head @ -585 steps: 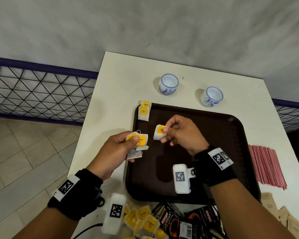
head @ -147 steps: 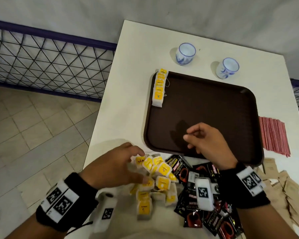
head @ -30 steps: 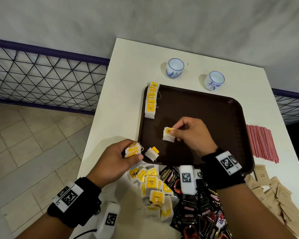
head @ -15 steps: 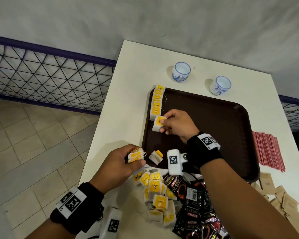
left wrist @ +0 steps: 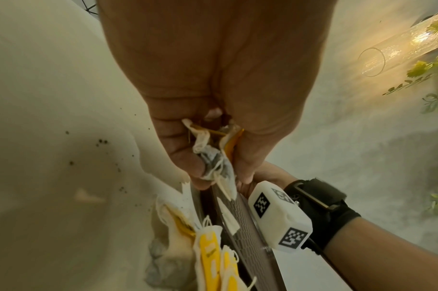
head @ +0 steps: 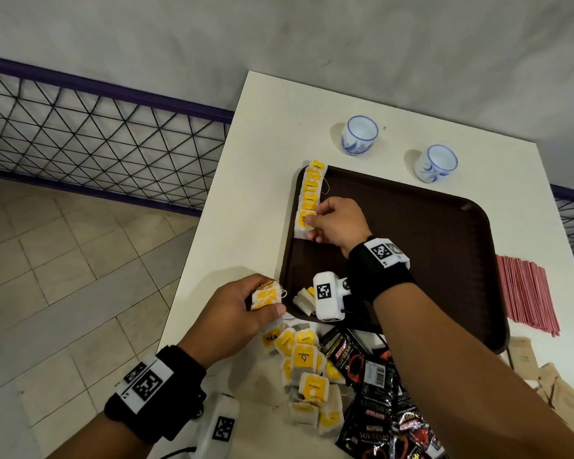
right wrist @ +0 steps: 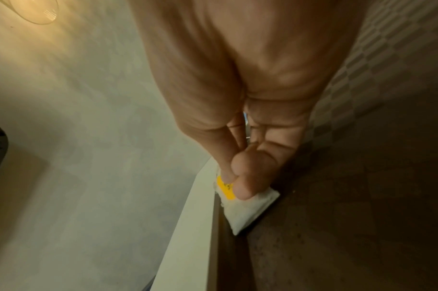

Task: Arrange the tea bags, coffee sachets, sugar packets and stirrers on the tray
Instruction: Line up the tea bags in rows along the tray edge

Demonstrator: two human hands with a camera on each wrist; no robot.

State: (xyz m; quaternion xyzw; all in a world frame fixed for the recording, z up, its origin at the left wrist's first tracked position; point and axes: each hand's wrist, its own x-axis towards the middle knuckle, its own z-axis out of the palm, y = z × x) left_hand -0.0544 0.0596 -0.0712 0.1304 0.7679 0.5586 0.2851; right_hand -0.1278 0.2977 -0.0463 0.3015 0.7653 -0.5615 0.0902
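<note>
A dark brown tray (head: 444, 246) lies on the white table. Along its left rim runs a row of yellow-tagged tea bags (head: 312, 190). My right hand (head: 337, 220) pinches one tea bag (head: 303, 225) at the near end of that row, pressing it down against the rim; the right wrist view shows the same tea bag (right wrist: 248, 206) under my fingertips. My left hand (head: 242, 306) grips a small bunch of tea bags (head: 266, 297) just left of the tray's near corner, the bunch of tea bags (left wrist: 218, 163) squeezed between thumb and fingers. One loose tea bag (head: 304, 298) lies on the tray's near left corner.
A heap of tea bags (head: 307, 369) and black coffee sachets (head: 375, 385) lies near me. Red stirrers (head: 524, 293) lie right of the tray, brown sugar packets (head: 544, 379) at the near right. Two blue-white cups (head: 359, 134) (head: 436, 163) stand behind the tray. The table's left edge drops to tiled floor.
My right hand carried its tea bag from the tray's middle to the near end of the row at the left rim. The left hand stayed with its bunch.
</note>
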